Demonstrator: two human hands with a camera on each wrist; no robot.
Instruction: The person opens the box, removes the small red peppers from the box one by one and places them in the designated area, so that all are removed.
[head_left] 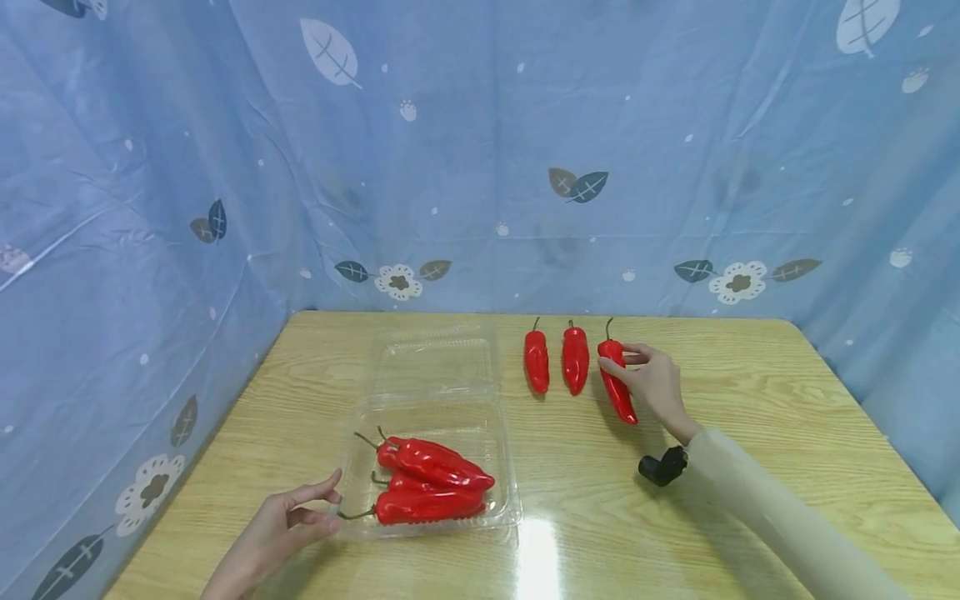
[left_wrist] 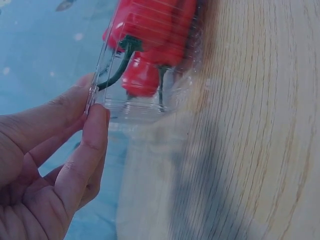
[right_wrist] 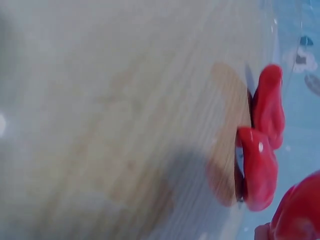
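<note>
My left hand (head_left: pixel 273 533) pinches the near left edge of a clear plastic clamshell box (head_left: pixel 510 467) between thumb and fingers, also seen in the left wrist view. Its hinged lid (head_left: pixel 435 367) lies folded back, away from me. Several red chili peppers (head_left: pixel 431 504) are piled inside, stems towards the left. At the right, my right hand (head_left: pixel 656 383) holds another red chili pepper (head_left: pixel 617 392) by its upper part, stem pointing away. Left of it lie two more peppers, a middle one (head_left: pixel 575 358) and a left one (head_left: pixel 536 362), side by side and apart.
The wooden table (head_left: pixel 585 517) ends at a blue patterned curtain (head_left: pixel 480 167) at the back and sides. A black wrist camera (head_left: pixel 663 467) sits at the right sleeve (head_left: pixel 780 508). Light glares off the table just right of the box.
</note>
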